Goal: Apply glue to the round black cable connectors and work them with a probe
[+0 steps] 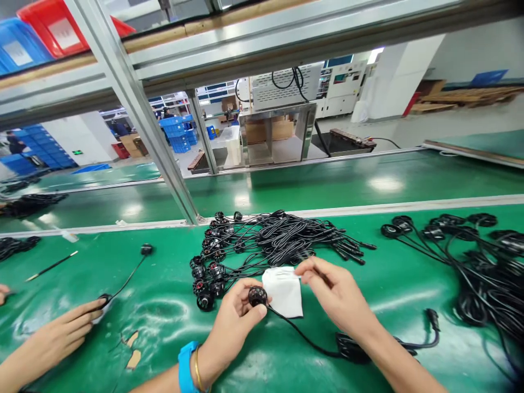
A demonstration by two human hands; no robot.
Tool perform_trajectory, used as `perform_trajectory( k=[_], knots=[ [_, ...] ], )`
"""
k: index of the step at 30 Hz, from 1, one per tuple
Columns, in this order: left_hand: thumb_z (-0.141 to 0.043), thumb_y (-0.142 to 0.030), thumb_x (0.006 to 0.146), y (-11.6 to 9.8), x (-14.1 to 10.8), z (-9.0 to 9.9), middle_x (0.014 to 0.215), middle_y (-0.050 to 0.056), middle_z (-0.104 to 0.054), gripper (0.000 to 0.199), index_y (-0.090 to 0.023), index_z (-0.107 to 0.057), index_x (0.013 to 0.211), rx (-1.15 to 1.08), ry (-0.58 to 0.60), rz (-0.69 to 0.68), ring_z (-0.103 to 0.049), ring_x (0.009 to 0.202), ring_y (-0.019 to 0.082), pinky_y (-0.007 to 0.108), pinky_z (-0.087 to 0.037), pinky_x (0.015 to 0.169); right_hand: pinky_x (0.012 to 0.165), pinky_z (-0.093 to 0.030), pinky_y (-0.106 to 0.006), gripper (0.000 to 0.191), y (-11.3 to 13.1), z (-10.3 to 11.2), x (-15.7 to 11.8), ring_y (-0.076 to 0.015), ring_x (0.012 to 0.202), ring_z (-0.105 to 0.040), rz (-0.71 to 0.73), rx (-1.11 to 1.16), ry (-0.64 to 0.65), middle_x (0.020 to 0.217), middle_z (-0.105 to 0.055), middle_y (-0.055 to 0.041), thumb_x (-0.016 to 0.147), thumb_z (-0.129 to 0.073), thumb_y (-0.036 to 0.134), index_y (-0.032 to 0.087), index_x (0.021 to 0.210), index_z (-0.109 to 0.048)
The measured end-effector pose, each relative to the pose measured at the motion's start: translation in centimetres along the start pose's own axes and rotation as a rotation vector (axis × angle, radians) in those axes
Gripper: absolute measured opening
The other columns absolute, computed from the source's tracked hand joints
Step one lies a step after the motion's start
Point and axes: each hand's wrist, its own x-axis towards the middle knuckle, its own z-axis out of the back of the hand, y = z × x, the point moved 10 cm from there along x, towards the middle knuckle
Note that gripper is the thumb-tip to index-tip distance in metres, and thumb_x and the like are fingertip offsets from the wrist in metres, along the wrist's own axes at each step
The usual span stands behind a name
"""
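My left hand (241, 308), with a blue band at the wrist, holds a round black cable head (257, 296) between thumb and fingers. Its black cable (303, 334) runs right to a coiled bundle (354, 348) under my right forearm. My right hand (327, 281) is pinched at the upper right corner of a white cloth (283, 292); a thin, blurred item seems to be between its fingertips, too unclear to name. The cloth lies on the green table (164, 338) beside my left hand.
Behind the cloth lies a pile of black cables (286, 234) with round heads. More cables (483, 273) lie at the right. At the left, another person's hand (69, 330) touches a cable. A metal post (151, 125) rises behind the table.
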Motion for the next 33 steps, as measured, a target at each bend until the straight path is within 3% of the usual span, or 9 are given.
perform_trajectory(
  k=[4, 6, 12, 21, 27, 33],
  knots=[
    [-0.075, -0.025, 0.082, -0.6, -0.1, -0.2, 0.107, 0.007, -0.073, 0.032, -0.021, -0.054, 0.107, -0.090, 0.054, -0.022, -0.065, 0.100, 0.020, 0.031, -0.045, 0.089, 0.053, -0.031, -0.022, 0.014, 0.9, -5.3, -1.7, -0.0109, 0.061, -0.047, -0.003, -0.026, 0.410, 0.071, -0.062, 0.0024, 0.084, -0.056, 0.025, 0.020, 0.078, -0.067],
    [-0.075, -0.023, 0.082, -0.7, -0.2, -0.2, 0.113, 0.007, -0.072, 0.031, -0.022, -0.054, 0.106, -0.081, 0.051, -0.048, -0.064, 0.104, 0.021, 0.033, -0.046, 0.092, 0.053, -0.029, -0.021, 0.012, 1.0, -6.7, -2.4, -0.0100, 0.060, -0.045, -0.012, -0.026, 0.477, 0.067, -0.058, 0.0034, 0.082, -0.058, 0.022, 0.018, 0.072, -0.063],
    [-0.072, -0.015, 0.083, -2.2, -0.7, 0.9, 0.111, 0.004, -0.070, 0.027, -0.024, -0.064, 0.107, 0.276, -0.076, -0.226, -0.063, 0.107, 0.020, 0.033, -0.046, 0.096, 0.055, -0.030, -0.021, 0.010, 0.3, -7.1, -2.7, -0.0102, 0.062, -0.046, -0.043, -0.048, 0.422, 0.065, -0.057, 0.0036, 0.077, -0.061, 0.019, 0.018, 0.067, -0.057],
    [-0.068, -0.019, 0.088, -3.6, -1.4, -0.2, 0.109, 0.005, -0.069, 0.024, -0.027, -0.067, 0.111, 0.397, 0.017, -0.409, -0.063, 0.106, 0.022, 0.036, -0.049, 0.096, 0.057, -0.033, -0.022, 0.011, 1.1, -7.3, -3.2, -0.0110, 0.062, -0.049, -0.036, -0.020, 0.423, 0.065, -0.059, 0.0032, 0.077, -0.059, 0.019, 0.019, 0.067, -0.055],
    [-0.064, -0.021, 0.091, -3.4, -1.6, -0.6, 0.109, 0.006, -0.066, 0.022, -0.025, -0.065, 0.112, 0.358, 0.050, -0.397, -0.061, 0.107, 0.023, 0.038, -0.048, 0.097, 0.057, -0.034, -0.021, 0.012, 1.4, -7.4, -3.2, -0.0112, 0.063, -0.050, -0.035, 0.007, 0.421, 0.066, -0.058, 0.0034, 0.079, -0.058, 0.021, 0.019, 0.068, -0.056],
    [-0.072, -0.022, 0.085, -2.3, -0.6, 0.4, 0.112, 0.006, -0.068, 0.026, -0.024, -0.070, 0.111, 0.241, 0.016, -0.244, -0.062, 0.109, 0.022, 0.033, -0.047, 0.097, 0.056, -0.033, -0.022, 0.012, 1.7, -6.9, -2.9, -0.0110, 0.061, -0.049, 0.006, -0.016, 0.392, 0.065, -0.060, 0.0031, 0.079, -0.057, 0.019, 0.019, 0.067, -0.057]
  ],
)
